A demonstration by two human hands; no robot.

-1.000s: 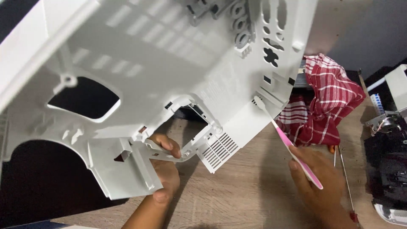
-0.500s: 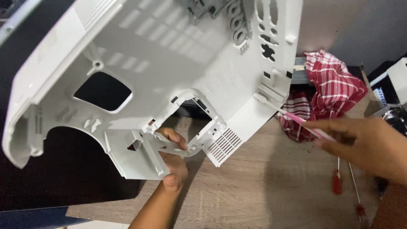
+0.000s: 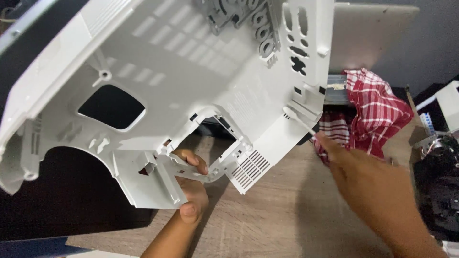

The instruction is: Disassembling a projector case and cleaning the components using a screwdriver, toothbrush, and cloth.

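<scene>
packages: 0 | labels: 0 | signs: 0 | screens: 0

The big white plastic housing (image 3: 191,86) fills the upper left of your view and hangs over the counter (image 3: 287,220), so you cannot pass through there. Your left hand (image 3: 191,196) blocks the lower edge by the square cutout. Bare counter lies open between your two hands, under the vented corner. To the right, your right hand (image 3: 373,191), the red checked cloth (image 3: 377,110) and dark equipment (image 3: 440,186) at the edge close that side off.
</scene>
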